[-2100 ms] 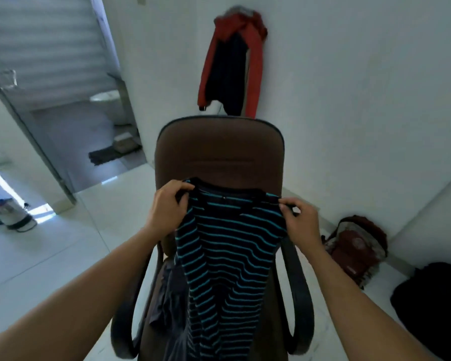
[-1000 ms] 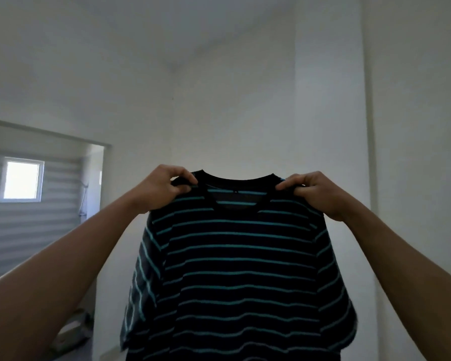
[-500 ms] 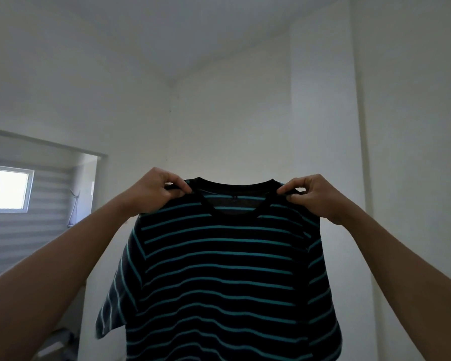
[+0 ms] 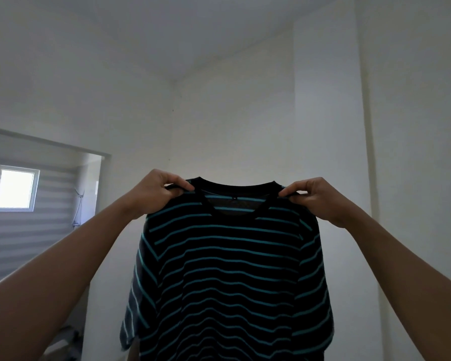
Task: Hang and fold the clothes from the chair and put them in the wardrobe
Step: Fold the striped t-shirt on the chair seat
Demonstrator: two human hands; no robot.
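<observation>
A black T-shirt with thin teal stripes (image 4: 232, 277) hangs spread out in front of me, held up high at arm's length, collar on top. My left hand (image 4: 155, 195) pinches its left shoulder beside the collar. My right hand (image 4: 314, 200) pinches the right shoulder in the same way. The shirt's lower hem runs out of the bottom of the view. The chair and the wardrobe are out of sight.
White walls and ceiling fill the view, with a wall corner (image 4: 172, 121) behind the shirt. At the left a doorway (image 4: 47, 204) opens onto a tiled room with a small bright window (image 4: 15, 188). Pale objects lie low at the bottom left.
Two seconds ago I held the shirt low over the brown chair. I have lifted it high and it now hangs fully open; the left sleeve has swung inward in the last half second.
</observation>
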